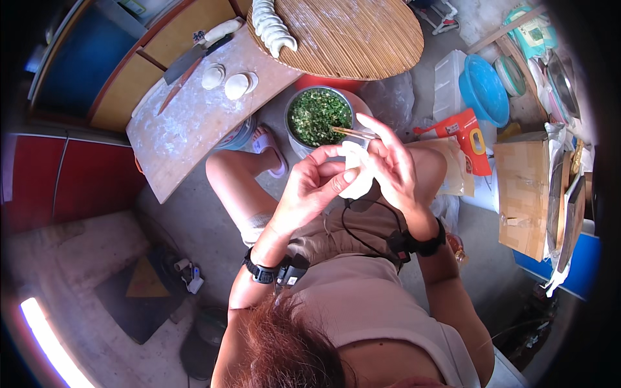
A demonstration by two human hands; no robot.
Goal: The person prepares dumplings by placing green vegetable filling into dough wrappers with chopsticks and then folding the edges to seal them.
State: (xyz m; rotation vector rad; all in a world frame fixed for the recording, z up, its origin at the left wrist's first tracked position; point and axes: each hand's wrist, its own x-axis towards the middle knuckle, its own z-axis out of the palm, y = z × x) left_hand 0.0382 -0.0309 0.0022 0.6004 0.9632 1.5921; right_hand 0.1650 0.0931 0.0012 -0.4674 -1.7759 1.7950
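My left hand point(313, 182) grips a white dough wrapper point(358, 184) between thumb and fingers. My right hand point(395, 167) is at the wrapper's other side, its fingers against the dough and the index finger raised. A pair of chopsticks point(351, 132) runs from over the bowl's edge to the right hand's fingers; whether they are gripped there is not clear. Just beyond my hands stands a metal bowl point(290, 133) of chopped green filling point(318, 116). What lies inside the wrapper is hidden.
At the left, a floured board point(189, 131) bears stacked wrappers point(236, 86), a cleaver point(182, 63), a rolling pin point(177, 89) and a dough roll point(223, 30). Shaped dumplings point(271, 31) line a round slatted tray point(349, 39). A blue basin point(482, 89) and cardboard box point(521, 189) stand right.
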